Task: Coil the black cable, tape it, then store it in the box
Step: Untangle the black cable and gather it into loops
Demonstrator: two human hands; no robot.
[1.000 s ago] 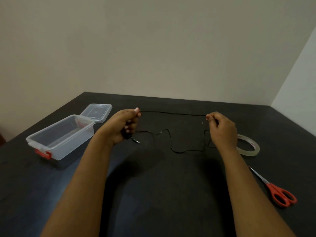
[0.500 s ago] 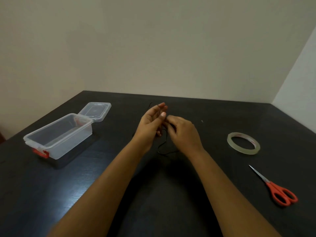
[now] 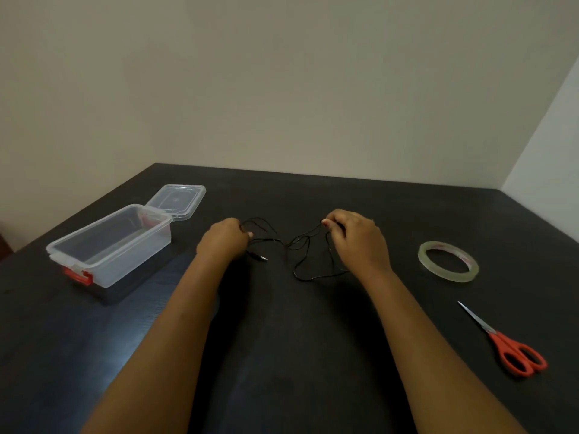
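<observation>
A thin black cable (image 3: 302,245) runs between both hands over the dark table (image 3: 282,355). My left hand (image 3: 224,241) is closed on a few loops of it, and a jack plug hangs just below that hand. My right hand (image 3: 357,239) pinches a strand between thumb and fingers; slack cable droops in a loop under it onto the table. A clear plastic box (image 3: 109,245) with red latches stands open at the left, its lid (image 3: 177,200) folded back. A roll of clear tape (image 3: 448,261) lies flat to the right of my right hand.
Red-handled scissors (image 3: 507,346) lie near the right edge, blades pointing away from me. Bare walls meet the table along its far and right sides. The left table edge runs just beyond the box.
From a second ago my hands came together at the middle, then parted again. Loops are now gathered in my left hand, and the cable span between the hands is shorter.
</observation>
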